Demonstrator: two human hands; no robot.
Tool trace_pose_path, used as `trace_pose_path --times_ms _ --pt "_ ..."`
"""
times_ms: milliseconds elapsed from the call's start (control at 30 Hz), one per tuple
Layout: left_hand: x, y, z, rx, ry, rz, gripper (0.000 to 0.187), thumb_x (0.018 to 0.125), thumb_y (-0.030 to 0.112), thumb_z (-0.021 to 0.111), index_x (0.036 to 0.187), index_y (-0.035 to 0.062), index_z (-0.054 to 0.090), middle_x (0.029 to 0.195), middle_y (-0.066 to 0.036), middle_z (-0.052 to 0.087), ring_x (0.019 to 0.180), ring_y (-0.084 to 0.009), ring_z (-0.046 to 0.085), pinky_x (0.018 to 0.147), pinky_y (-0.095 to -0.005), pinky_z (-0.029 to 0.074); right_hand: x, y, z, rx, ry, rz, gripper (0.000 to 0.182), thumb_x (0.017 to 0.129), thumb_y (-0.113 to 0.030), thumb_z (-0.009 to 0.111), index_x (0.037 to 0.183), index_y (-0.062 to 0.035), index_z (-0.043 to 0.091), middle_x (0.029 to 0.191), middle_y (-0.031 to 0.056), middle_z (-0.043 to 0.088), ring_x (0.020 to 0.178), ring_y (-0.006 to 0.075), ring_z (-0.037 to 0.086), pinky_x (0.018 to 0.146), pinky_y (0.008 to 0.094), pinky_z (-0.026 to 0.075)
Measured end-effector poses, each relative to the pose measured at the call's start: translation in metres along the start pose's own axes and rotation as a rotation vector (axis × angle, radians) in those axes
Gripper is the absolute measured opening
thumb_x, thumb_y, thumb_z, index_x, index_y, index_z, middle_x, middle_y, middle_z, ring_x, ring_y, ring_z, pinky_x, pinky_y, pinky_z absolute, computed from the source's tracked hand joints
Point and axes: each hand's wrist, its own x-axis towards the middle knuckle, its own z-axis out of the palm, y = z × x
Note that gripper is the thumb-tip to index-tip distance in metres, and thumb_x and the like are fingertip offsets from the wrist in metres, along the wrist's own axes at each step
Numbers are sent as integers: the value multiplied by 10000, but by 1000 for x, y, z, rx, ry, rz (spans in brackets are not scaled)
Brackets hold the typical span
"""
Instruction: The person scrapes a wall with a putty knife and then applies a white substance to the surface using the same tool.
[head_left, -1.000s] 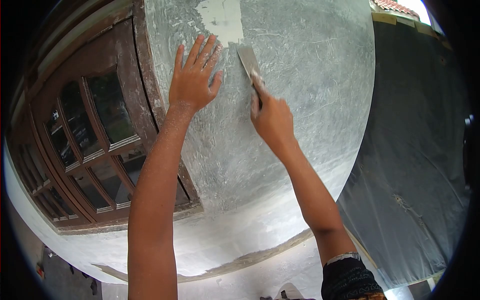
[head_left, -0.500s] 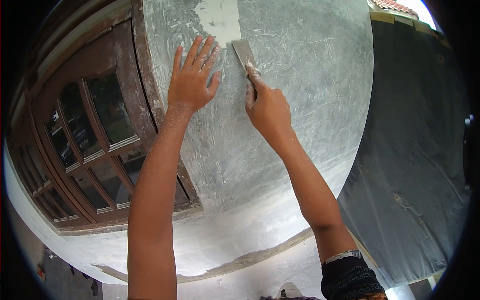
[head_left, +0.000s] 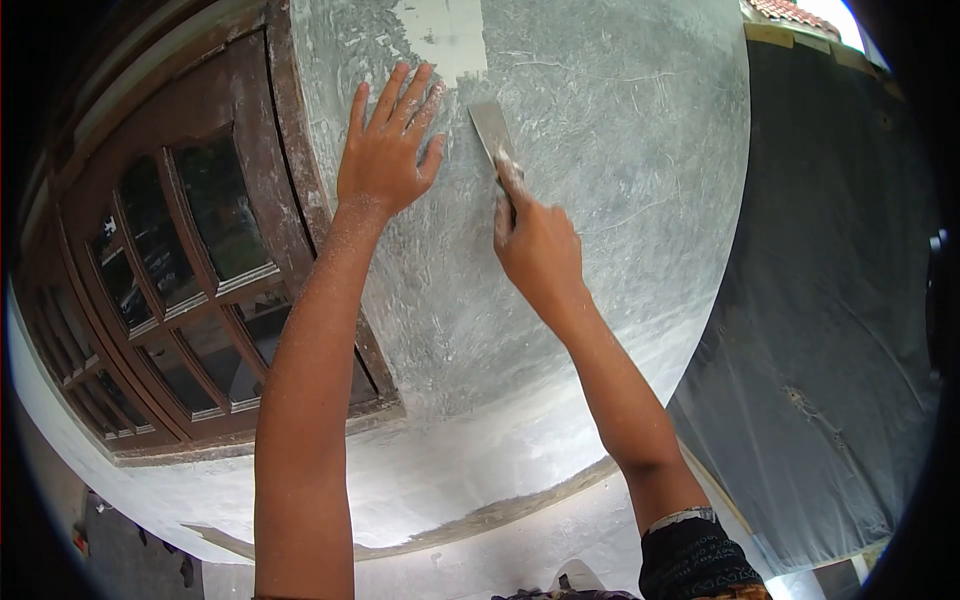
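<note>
My left hand (head_left: 385, 155) lies against the grey wall (head_left: 600, 150) with its fingers spread, and white dust speckles its fingers and wrist. Closed round the handle of a putty knife (head_left: 492, 130), my right hand (head_left: 538, 240) is lower and to the right of it. The knife's flat metal blade points up and slightly left, close to the wall surface. White residue covers my right index finger, which lies along the blade's base. Above the blade is a pale cream patch (head_left: 450, 40) on the wall. The handle is mostly hidden in my right hand.
A brown wooden window frame (head_left: 285, 130) with glass panes stands at the left. Dark sheeting (head_left: 820, 250) hangs at the right beyond the wall's edge. A whitish band (head_left: 480, 460) crosses the lower wall, and red roof tiles (head_left: 790, 12) show at the top right.
My right hand and the putty knife have moved down the wall, so the blade now sits lower, apart from the cream patch. My left hand stays almost where it was.
</note>
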Motion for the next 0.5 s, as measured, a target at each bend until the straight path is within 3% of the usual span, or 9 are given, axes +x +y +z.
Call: trace_pose_path --times_ms 200,300,500 --pt "1 1 -1 -36 30 -8 542 1005 347 551 1531 247 472 1675 57 291 1556 -164 221 1289 -498 153 32 -3 1 20 131 -120 559 963 -155 579 1513 -175 482 718 234 688 679 433 695 625 546 559" --pt "1 1 -1 -34 34 2 544 1003 344 553 1530 242 473 1675 56 293 1557 -165 220 1289 -499 155 33 -13 -9 8 100 -62 497 971 -155 566 1467 -181 549 788 264 692 733 465 686 706 547 552" --pt "1 0 0 -32 36 -9 542 1006 346 546 1533 246 469 1676 57 292 1558 -164 217 1289 -500 152 -1 -1 3 -21 10 -38 516 966 -170 572 1479 -153 522 728 235 692 709 432 707 658 539 567"
